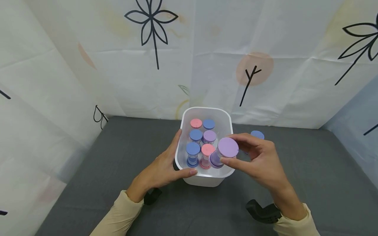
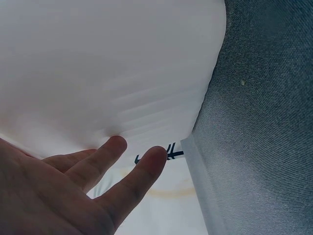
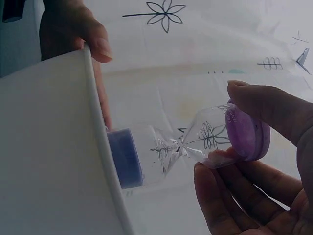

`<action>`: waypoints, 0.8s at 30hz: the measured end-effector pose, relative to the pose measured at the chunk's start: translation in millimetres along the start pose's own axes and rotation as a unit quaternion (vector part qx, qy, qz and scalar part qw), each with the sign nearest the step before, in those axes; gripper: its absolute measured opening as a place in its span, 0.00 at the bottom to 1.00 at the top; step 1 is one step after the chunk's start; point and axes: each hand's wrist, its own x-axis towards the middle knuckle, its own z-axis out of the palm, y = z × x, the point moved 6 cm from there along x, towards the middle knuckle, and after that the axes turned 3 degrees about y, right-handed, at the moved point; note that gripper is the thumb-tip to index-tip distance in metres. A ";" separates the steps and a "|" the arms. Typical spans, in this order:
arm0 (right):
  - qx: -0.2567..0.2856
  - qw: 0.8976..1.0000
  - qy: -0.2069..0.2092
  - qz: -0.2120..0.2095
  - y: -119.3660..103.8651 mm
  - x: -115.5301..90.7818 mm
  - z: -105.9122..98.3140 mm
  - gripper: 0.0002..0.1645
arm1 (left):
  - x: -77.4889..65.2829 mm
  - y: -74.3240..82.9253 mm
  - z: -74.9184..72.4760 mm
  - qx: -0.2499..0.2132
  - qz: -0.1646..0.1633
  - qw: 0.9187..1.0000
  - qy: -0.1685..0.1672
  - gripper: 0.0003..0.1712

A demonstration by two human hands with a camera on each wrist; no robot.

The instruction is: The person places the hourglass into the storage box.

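A white plastic tub (image 1: 206,181) stands on the table with several sand timers in it, capped blue (image 1: 193,148), pink (image 1: 208,149) and purple (image 1: 209,136). Between thumb and fingers, my right hand (image 1: 260,160) pinches a clear sand timer with a purple cap (image 1: 228,147), tilted over the tub's front right part. The right wrist view shows its narrow waist (image 3: 181,147) near the tub rim. My left hand (image 1: 160,167) rests at the tub's front left corner, thumb over the rim and extended fingers (image 2: 139,181) against the outer wall.
Another blue-capped timer (image 1: 257,134) stands right of the tub, partly hidden behind my right hand. Dark grey cloth (image 1: 133,137) covers the table. A white printed curtain (image 1: 212,75) hangs behind it and along the left side.
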 end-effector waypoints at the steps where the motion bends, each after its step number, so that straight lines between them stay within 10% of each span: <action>1: -0.002 1.000 -0.008 0.004 1.8 0.4 4.0 0.30 | 0.3 -0.1 0.4 -0.002 0.001 1.000 -0.001 0.70; 24: -0.113 0.973 -0.167 0.112 42.3 20.9 65.9 0.26 | -2.8 -4.1 0.4 0.023 -0.035 0.999 0.003 0.71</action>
